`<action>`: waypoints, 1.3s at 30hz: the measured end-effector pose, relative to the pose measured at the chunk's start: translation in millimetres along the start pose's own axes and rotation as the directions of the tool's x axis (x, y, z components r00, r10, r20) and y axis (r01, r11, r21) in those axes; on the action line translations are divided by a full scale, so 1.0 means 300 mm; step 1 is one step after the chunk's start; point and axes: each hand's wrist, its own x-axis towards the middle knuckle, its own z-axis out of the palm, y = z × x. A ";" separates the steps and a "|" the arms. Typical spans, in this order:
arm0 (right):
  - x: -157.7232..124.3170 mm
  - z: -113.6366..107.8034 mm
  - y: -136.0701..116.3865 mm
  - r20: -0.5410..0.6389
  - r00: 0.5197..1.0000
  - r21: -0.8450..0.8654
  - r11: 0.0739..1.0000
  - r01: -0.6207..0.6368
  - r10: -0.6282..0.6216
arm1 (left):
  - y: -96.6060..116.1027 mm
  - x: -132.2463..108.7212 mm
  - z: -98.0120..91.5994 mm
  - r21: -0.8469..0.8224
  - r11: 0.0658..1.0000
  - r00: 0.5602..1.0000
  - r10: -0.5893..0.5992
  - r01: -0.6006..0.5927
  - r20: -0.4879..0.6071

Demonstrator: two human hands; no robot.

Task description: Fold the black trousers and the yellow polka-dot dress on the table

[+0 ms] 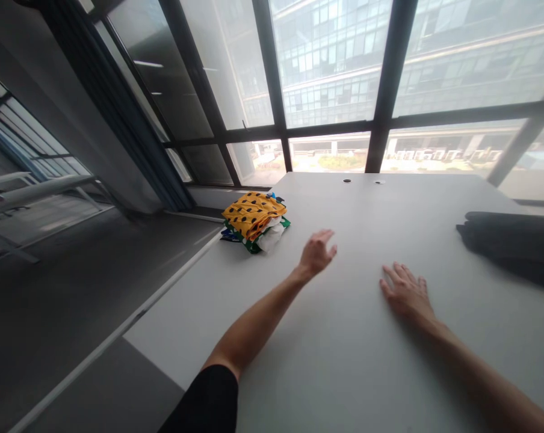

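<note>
Over the white table (308, 337), my left hand (317, 252) reaches forward with its thumb and fingers apart and nothing in it; its edges are slightly blurred. My right hand (406, 291) rests palm down on the tabletop, fingers spread and holding nothing. To the left of my left hand, apart from it, lies a stack of folded cloth (256, 213). Yellow fabric with black dots is on top, with green, white and dark blue layers below. Right of my right hand, a dark grey cloth (516, 246) lies in a heap, not touched.
Large windows with dark frames (383, 84) stand behind the table's far edge. Two small round cable holes, one being the dark hole (346, 180), are near that edge. A blue curtain (118, 114) hangs at left, above grey floor (73, 288). Other white tables stand farther left.
</note>
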 end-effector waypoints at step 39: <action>0.009 0.019 0.008 -0.015 1.000 0.012 1.000 0.004 -0.004 | -0.638 0.002 -0.291 0.102 0.774 0.709 -0.507 0.625 -0.491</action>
